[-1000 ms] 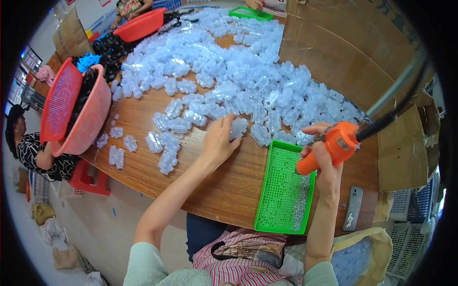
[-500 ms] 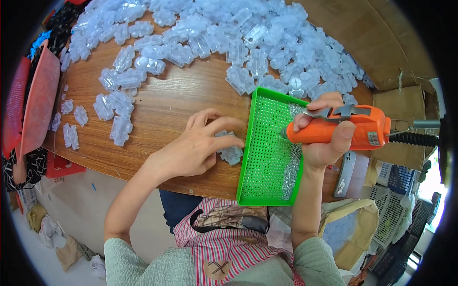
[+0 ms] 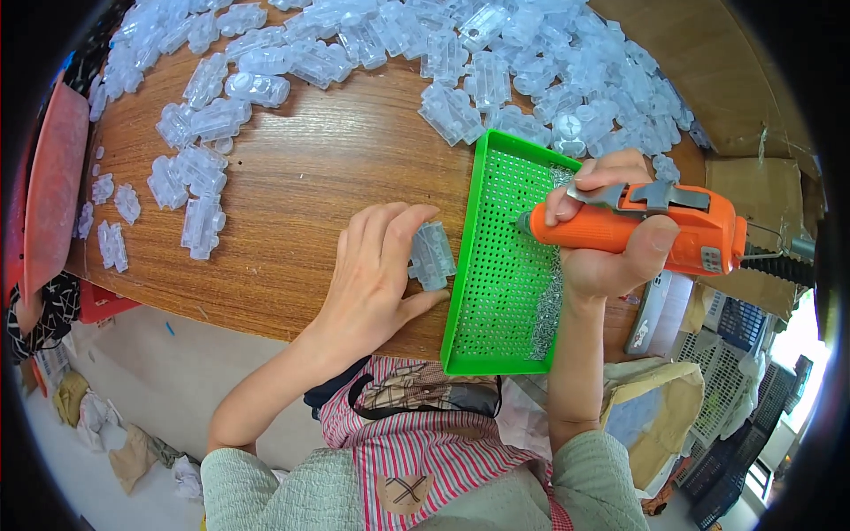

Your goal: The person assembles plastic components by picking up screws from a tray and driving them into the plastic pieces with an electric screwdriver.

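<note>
My right hand [image 3: 611, 239] is wrapped round an orange power screwdriver [image 3: 646, 226] with a grey lever along its side. Its dark tip points left, over the perforated green tray [image 3: 478, 164]. Small silvery screws [image 3: 547, 310] lie along the tray's right side. To the left of the tray, my left hand [image 3: 376, 265] holds a clear plastic casing [image 3: 433, 257] against the wooden table, thumb at its near edge and forefinger at its far edge. The other fingers are bent close together beside it.
A large heap of clear plastic casings [image 3: 531, 53] covers the table's far side, with several more [image 3: 204, 221] at the left. Cardboard [image 3: 753, 186] stands at the right, near a phone [image 3: 651, 314]. A pink basin [image 3: 55, 186] is at the far left.
My left hand has turned and closed about the clear casing, its thumb now at the near edge. The screwdriver stays over the tray, and the view has shifted slightly.
</note>
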`<state>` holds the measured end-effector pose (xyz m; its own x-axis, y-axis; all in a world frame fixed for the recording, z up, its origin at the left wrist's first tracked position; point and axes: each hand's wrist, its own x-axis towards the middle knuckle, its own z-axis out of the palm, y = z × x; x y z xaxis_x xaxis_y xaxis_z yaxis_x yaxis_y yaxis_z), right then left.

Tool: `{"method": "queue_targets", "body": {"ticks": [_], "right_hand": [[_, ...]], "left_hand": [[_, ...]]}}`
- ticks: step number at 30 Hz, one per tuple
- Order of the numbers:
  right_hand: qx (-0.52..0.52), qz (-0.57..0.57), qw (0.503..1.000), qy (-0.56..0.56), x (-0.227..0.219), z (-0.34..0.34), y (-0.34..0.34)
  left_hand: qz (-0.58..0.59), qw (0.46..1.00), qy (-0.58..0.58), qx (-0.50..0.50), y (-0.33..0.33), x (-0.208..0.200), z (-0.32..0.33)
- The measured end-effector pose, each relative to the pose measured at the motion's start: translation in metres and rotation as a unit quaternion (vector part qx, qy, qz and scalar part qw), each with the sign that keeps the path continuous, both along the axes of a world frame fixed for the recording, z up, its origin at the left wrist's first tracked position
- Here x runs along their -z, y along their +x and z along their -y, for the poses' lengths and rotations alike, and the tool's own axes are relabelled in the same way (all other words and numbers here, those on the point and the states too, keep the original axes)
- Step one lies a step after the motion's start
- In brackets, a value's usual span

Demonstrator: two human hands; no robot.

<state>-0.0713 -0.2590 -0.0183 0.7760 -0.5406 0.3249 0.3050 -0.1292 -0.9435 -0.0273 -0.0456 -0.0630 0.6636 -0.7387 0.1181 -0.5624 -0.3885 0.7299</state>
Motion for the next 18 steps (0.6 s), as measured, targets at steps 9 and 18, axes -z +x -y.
{"method": "queue_targets", "body": {"ticks": [9, 18], "right_hand": [[-0.039, 0.022, 0.999, -0.026, -0.006, 0.006, -0.009], [-0.223, 0.058, 0.973, 0.016, -0.032, -0.024, -0.008]], "left_hand": [[-0.049, 0.994, -0.081, 0.047, 0.016, 0.015, 0.002], [-0.050, 0.992, -0.104, 0.044, 0.017, 0.020, 0.000]]}}
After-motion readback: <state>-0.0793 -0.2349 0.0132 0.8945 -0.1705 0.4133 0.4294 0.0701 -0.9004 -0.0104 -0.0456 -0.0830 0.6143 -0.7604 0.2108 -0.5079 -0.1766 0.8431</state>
